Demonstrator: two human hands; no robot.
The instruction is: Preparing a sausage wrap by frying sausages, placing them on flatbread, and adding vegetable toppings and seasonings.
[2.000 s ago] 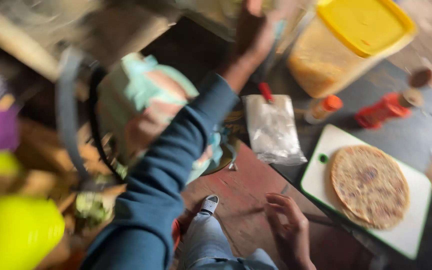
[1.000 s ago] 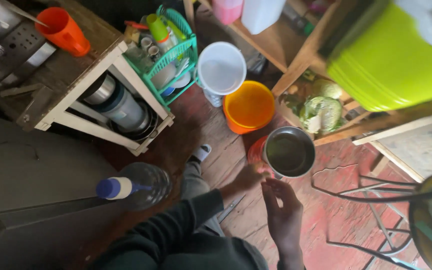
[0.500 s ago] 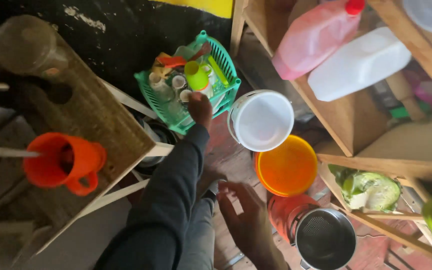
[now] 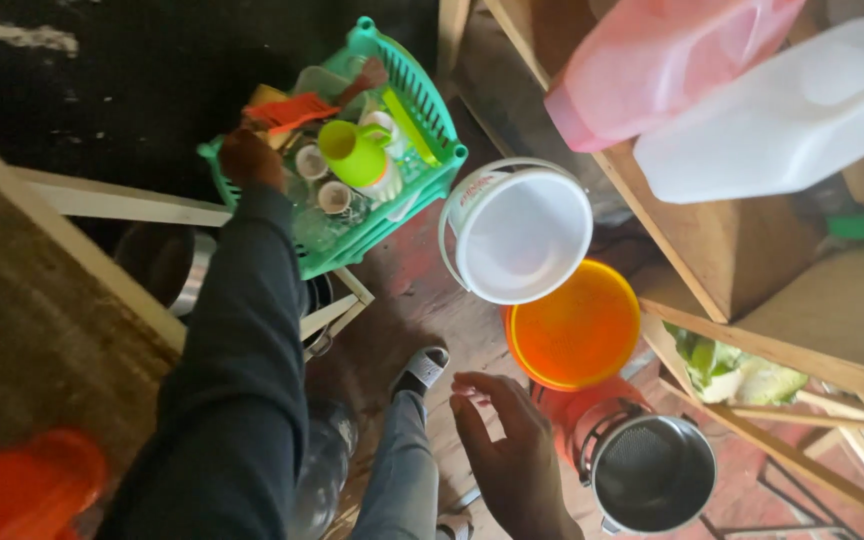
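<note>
Head view | my left hand (image 4: 250,158) reached into green basket (image 4: 422,190), upper centre, grip indiscernible | right hand (image 4: 512,450) hovered open, lower centre, near orange bowl (image 4: 577,330).

basket (image 4: 432,190): teal-green, slatted
cup (image 4: 352,155): lime green
bucket (image 4: 522,235): white
basin (image 4: 577,325): orange
jugs: pink (image 4: 652,60), white (image 4: 782,115)
sleeve (image 4: 237,370): dark blue

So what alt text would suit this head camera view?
A person's left hand reaches into a green basket of cups on a low shelf, while the right hand hovers open above the floor near an orange bucket and white bucket.
</note>
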